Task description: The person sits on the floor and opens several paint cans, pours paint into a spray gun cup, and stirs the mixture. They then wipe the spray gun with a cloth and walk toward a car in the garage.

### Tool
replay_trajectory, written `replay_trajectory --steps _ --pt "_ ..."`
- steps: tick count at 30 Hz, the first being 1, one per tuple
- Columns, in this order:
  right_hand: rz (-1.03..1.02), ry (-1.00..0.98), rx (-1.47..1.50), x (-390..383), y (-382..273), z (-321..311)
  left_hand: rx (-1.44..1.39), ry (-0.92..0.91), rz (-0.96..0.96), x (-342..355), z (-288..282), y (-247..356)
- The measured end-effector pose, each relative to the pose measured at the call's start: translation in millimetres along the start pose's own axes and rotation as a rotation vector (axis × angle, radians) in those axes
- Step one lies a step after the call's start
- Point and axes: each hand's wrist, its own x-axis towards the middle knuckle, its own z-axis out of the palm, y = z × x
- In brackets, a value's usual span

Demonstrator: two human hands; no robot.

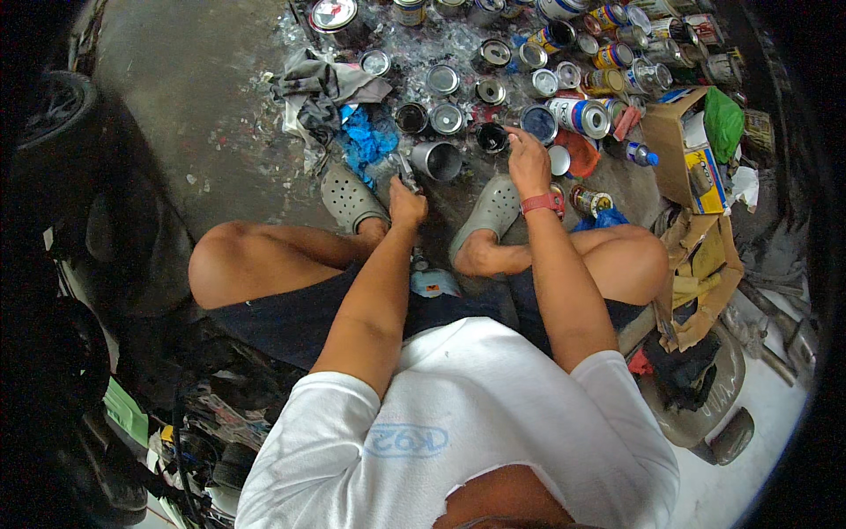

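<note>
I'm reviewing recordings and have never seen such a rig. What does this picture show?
There is no robot here: a person works bare-handed, seen from above through a wide fisheye camera worn on the head, which bends straight edges. The left hand holds a metal tool, its exact kind unclear, beside a grey metal cup. The right hand is at the rim of an open dark can; whether it grips is hard to tell. More cans, a crumpled blue sheet and a cardboard box are on the floor.
</note>
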Motion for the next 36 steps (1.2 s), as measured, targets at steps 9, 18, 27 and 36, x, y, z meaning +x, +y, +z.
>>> replay_trajectory --steps 9,18,27,36 --pt "0.098 -0.081 0.062 6.6 3.0 -6.7 0.069 0.016 -0.105 0.2 -2.8 17.1" --pt "0.233 -0.069 0.138 8.9 23.6 5.1 0.097 0.149 -0.027 -7.7 0.9 3.1" --pt "0.277 -0.160 0.181 10.9 25.5 0.9 -0.103 0.192 0.050 104.6 -64.5 -14.6" --pt "0.500 0.021 0.556 6.8 76.7 32.7 -0.535 0.295 -0.039 103.0 -117.8 16.9"
